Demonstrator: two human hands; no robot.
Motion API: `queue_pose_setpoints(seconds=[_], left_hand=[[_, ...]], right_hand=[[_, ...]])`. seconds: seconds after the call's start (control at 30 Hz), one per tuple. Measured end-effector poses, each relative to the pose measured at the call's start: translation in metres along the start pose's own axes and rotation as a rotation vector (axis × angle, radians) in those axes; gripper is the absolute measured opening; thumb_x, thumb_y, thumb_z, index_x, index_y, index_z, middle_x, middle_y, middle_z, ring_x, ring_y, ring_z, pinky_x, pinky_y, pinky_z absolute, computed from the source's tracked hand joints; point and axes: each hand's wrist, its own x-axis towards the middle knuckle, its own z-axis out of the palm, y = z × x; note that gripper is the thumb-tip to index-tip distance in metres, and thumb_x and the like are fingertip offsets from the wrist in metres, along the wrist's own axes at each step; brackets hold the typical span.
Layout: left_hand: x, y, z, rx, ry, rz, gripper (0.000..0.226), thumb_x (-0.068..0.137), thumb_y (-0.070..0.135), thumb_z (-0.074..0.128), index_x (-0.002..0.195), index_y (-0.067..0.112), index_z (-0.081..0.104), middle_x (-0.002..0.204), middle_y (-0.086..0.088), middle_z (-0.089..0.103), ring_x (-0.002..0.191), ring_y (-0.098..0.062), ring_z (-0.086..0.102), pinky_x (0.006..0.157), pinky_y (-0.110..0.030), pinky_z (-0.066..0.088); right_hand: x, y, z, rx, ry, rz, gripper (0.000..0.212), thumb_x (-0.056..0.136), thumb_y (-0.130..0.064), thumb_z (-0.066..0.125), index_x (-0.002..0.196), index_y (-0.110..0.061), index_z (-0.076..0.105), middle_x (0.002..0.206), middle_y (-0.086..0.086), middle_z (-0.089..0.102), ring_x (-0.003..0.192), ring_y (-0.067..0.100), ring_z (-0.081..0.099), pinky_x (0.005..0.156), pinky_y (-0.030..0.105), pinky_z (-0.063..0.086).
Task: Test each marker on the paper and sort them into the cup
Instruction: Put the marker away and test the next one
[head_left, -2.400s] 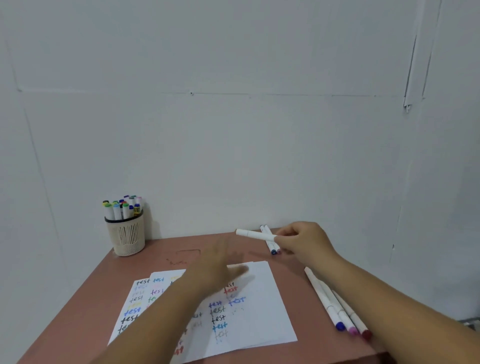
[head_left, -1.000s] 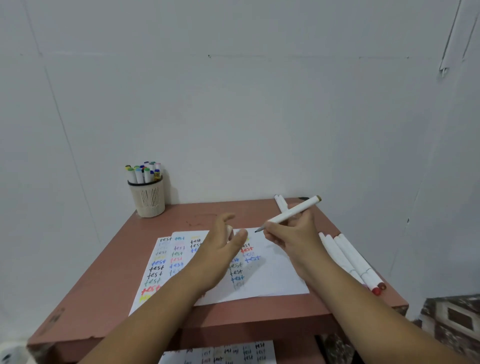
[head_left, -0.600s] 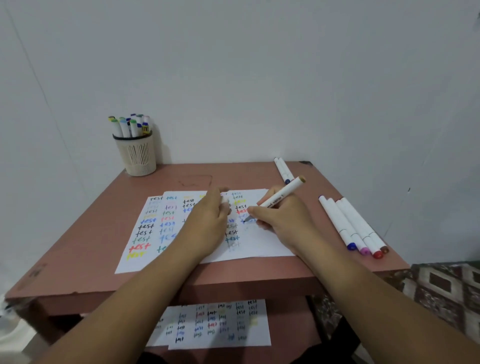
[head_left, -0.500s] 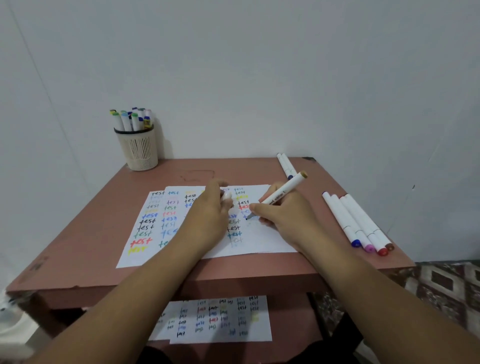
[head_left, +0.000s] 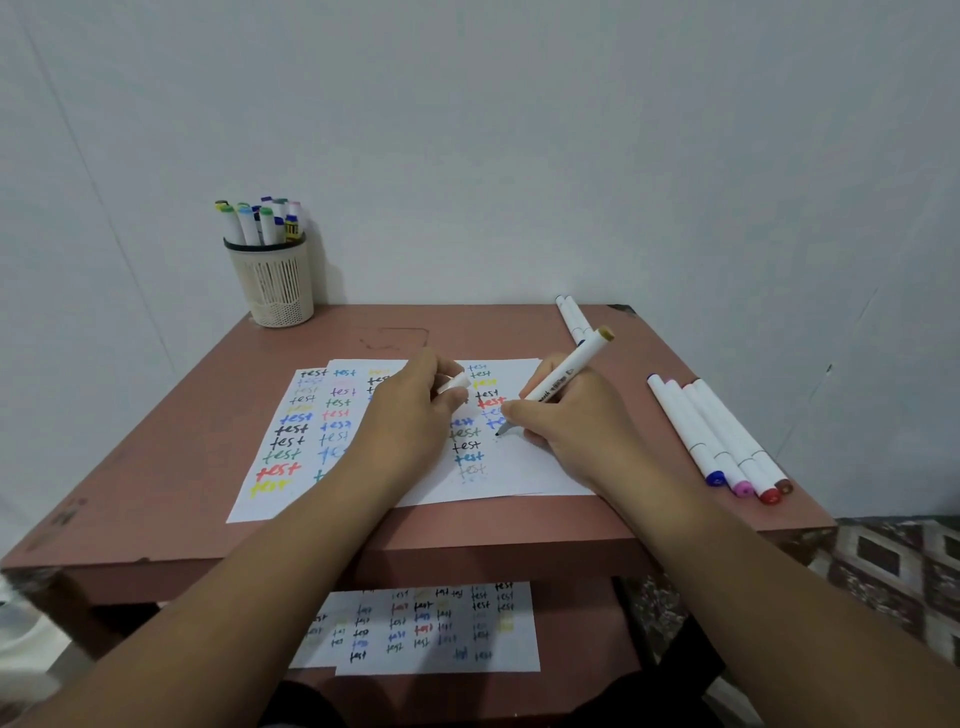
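My right hand (head_left: 569, 421) grips a white marker (head_left: 563, 379) with a brown end, its dark tip touching the white paper (head_left: 524, 473). The paper lies in the middle of the table and bears columns of coloured "test" words. My left hand (head_left: 410, 415) rests on the paper and holds the marker's white cap (head_left: 454, 384) between its fingers. A beige mesh cup (head_left: 274, 283) stands at the far left corner with several markers in it. Several capped markers (head_left: 719, 436) lie side by side at the right edge. Two more markers (head_left: 571, 314) lie at the far right.
The reddish table (head_left: 156, 415) stands against a white wall. On a lower shelf lies another sheet (head_left: 431, 629) with "test" words. A patterned floor (head_left: 893, 571) shows at the lower right.
My right hand picked a marker from the far right and brought it to the paper. My left hand took the cap and settled on the sheet. The tip now touches the paper.
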Motion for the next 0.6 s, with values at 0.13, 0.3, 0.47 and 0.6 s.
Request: queue_pose_setpoints(seconds=[0.13, 0.3, 0.47, 0.6], left_hand=[[-0.0006, -0.0001, -0.0002, -0.003, -0.008, 0.004, 0.009, 0.099, 0.028, 0.06, 0.107, 0.028, 0.06, 0.101, 0.009, 0.063, 0.092, -0.005, 0.056, 0.07, -0.014, 0.037], [-0.0008, 0.0004, -0.001, -0.011, -0.01, 0.023, 0.006, 0.098, 0.027, 0.062, 0.104, 0.03, 0.061, 0.104, 0.009, 0.064, 0.096, -0.007, 0.058, 0.075, -0.016, 0.039], [-0.001, 0.0001, -0.0008, 0.015, 0.004, 0.04, 0.006, 0.098, 0.028, 0.061, 0.104, 0.028, 0.063, 0.103, 0.011, 0.061, 0.089, -0.002, 0.055, 0.072, -0.013, 0.036], [-0.0014, 0.0002, -0.0012, 0.011, 0.0, 0.035, 0.004, 0.099, 0.029, 0.061, 0.102, 0.029, 0.063, 0.1, 0.014, 0.059, 0.088, 0.0, 0.054, 0.071, -0.013, 0.035]], right_hand=[[0.0008, 0.004, -0.0032, 0.026, 0.043, 0.01, 0.025, 0.083, -0.014, 0.082, 0.072, -0.015, 0.059, 0.071, 0.015, 0.068, 0.06, 0.016, 0.066, 0.068, 0.047, 0.061], [0.0004, 0.0025, -0.0016, -0.013, 0.033, -0.003, 0.026, 0.084, -0.014, 0.082, 0.074, -0.015, 0.058, 0.065, 0.002, 0.063, 0.058, 0.014, 0.063, 0.058, 0.032, 0.056], [0.0014, 0.004, -0.0016, -0.03, 0.049, -0.005, 0.026, 0.084, -0.014, 0.082, 0.074, -0.015, 0.058, 0.065, 0.002, 0.064, 0.058, 0.013, 0.064, 0.057, 0.034, 0.057], [0.0016, 0.0057, -0.0015, -0.061, 0.045, 0.0, 0.027, 0.082, -0.015, 0.081, 0.071, -0.019, 0.057, 0.059, -0.004, 0.06, 0.054, 0.015, 0.061, 0.056, 0.034, 0.054]])
